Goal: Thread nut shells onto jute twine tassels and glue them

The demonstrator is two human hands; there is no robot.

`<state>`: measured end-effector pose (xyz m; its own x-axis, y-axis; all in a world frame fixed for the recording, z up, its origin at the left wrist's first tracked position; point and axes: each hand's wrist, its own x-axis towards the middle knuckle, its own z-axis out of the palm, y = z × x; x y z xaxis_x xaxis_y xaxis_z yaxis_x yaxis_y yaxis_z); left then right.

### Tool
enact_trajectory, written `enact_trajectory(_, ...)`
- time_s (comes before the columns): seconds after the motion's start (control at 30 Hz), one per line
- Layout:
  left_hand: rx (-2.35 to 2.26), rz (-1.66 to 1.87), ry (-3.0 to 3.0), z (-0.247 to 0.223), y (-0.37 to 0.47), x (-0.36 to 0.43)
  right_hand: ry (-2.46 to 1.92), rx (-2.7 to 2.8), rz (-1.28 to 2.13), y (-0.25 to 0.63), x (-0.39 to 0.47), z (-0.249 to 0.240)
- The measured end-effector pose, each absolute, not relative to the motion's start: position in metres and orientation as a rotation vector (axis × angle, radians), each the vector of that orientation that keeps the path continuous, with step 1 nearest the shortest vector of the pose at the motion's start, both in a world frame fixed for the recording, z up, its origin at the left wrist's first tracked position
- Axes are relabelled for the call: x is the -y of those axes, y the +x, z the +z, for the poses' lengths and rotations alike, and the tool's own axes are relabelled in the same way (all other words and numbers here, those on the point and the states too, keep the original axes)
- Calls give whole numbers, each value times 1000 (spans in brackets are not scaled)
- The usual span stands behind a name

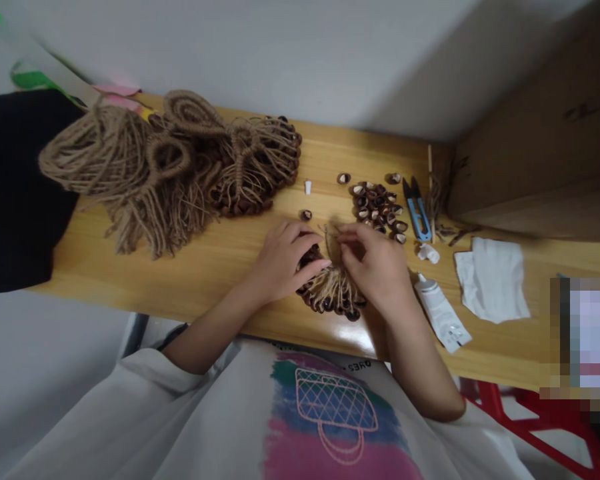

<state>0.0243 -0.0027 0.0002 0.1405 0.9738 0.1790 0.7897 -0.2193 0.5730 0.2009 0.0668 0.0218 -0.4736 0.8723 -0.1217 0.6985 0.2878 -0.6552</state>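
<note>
A bundle of dark brown nut shells strung on thin twine (333,293) lies on the table in front of me, its strands fanned out towards my body. My left hand (285,263) curls over the bundle's left side, thumb and fingers closed on it. At its upper right, my right hand (377,267) pinches a thin strand of twine (330,233); the fingertips partly hide it. Just beyond the hands is a pile of loose half shells (377,203). A single shell (306,215) sits above my left hand, near a small white cap (308,187).
At the back left lie coils of jute rope (97,150) and a finished-looking shell cluster (260,160). Blue thread snips (417,210), a white glue tube (443,313) and white cloths (497,277) are to the right. A cardboard box (535,147) stands behind them.
</note>
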Motion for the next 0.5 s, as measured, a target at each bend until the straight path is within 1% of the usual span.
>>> enact_trajectory(0.17,-1774,787,2039,-2,24,2,-1320,2340,956,197,-66,19)
enact_trajectory(0.3,-1823,809,1939,-2,25,2,-1266,2394,842,192,-64,14)
enact_trajectory(0.5,-1777,810,1839,3,27,2,-1264,2436,686,185,-62,6)
